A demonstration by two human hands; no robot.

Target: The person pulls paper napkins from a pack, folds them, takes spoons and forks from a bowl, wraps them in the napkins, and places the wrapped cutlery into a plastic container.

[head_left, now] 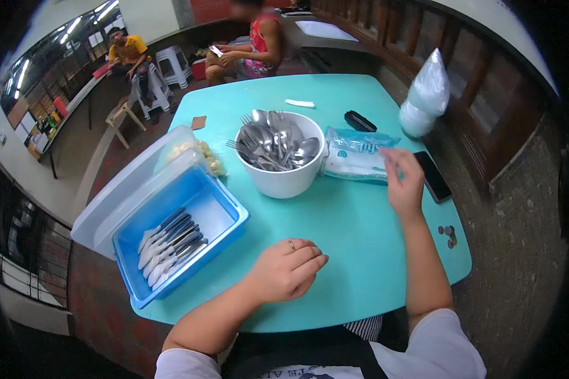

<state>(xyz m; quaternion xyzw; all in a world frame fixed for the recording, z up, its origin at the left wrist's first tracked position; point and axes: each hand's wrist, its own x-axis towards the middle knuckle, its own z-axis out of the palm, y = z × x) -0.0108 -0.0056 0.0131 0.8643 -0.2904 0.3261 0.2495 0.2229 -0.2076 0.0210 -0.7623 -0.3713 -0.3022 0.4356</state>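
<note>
My left hand (289,270), with a ring on one finger, is held above the near part of the turquoise table (354,265), its fingers curled closed around nothing I can see. My right hand (403,177) reaches over the right end of a blue and white plastic packet (357,155), thumb and fingertips brought close together at its edge. A white bucket (284,184) full of spoons and forks (275,142) stands left of the packet. At the left, a blue tray (218,221) holds several wrapped sets of cutlery (171,249), its clear lid tilted up behind.
A phone (434,177) and coins (449,235) lie at the right edge. Behind are a black case (360,121), a white strip (299,103) and a brown square (198,122). A plastic-wrapped stack (423,101) stands beyond. Two people sit in the background.
</note>
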